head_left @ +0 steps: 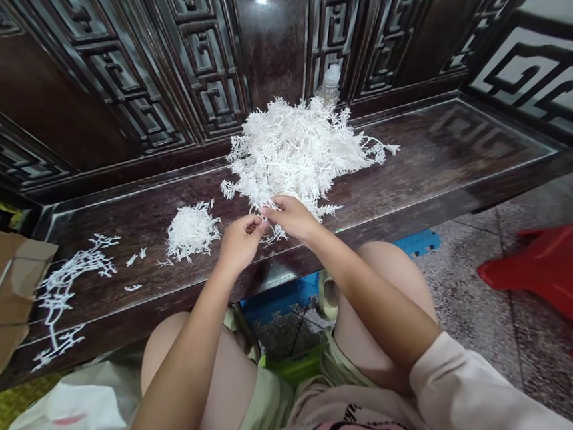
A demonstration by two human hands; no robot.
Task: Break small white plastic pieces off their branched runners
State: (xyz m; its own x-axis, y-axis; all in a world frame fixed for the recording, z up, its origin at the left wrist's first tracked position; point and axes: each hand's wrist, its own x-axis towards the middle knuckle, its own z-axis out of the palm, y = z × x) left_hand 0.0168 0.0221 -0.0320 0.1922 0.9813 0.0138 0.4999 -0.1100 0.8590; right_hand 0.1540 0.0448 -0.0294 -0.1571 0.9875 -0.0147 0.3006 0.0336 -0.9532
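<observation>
A large heap of white branching plastic pieces (295, 147) lies on the dark wooden bench. At its front edge my left hand (243, 240) and my right hand (290, 216) meet, fingertips almost touching. Both are closed in a pinch around a white branched piece (276, 230), partly hidden by the fingers. Left of my hands is a smaller round pile of short white bits (192, 232). Farther left, bare white branched stems (71, 277) lie in a loose cluster, with a few small loose bits (133, 287) between.
Behind the heap stands a clear bottle with a white cap (331, 80) against the carved wooden back. A cardboard box (3, 300) is at the left end of the bench (413, 177). A red plastic stool (562, 271) stands on the floor at the right.
</observation>
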